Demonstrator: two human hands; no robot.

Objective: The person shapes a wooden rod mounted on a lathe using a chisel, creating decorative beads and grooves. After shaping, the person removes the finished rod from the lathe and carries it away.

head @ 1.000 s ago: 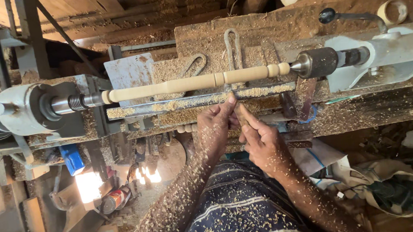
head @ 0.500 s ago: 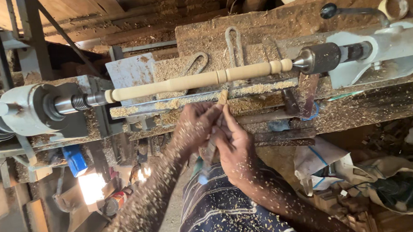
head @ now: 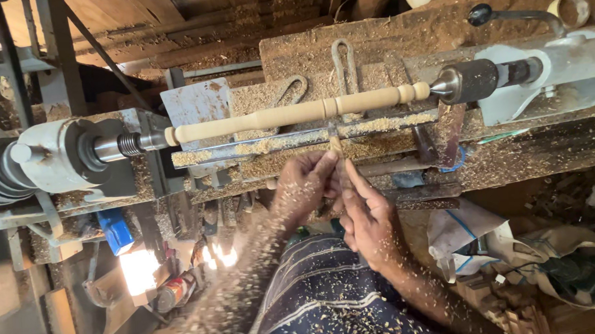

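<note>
A pale turned wooden spindle (head: 287, 114) lies horizontal in a lathe, held between the headstock chuck (head: 114, 147) on the left and the tailstock centre (head: 468, 81) on the right. A metal tool rest (head: 296, 143) covered in sawdust runs just below it. My left hand (head: 304, 184) and my right hand (head: 366, 218) meet below the rest, both closed around a slim wooden-handled turning tool (head: 336, 144) whose tip lies on the rest, just short of the spindle. Both forearms are dusted with wood shavings.
Sawdust covers the lathe bed (head: 517, 153). Metal loops (head: 345, 64) lie behind the spindle. A crank handle (head: 515, 15) sits at the tailstock. Crumpled bags (head: 467, 236) lie at lower right, a blue part (head: 115, 230) and turned legs (head: 63, 326) at lower left.
My hands have shifted slightly right along the tool rest with the tool, and the view has swung back to the right. The spindle stays mounted in the lathe.
</note>
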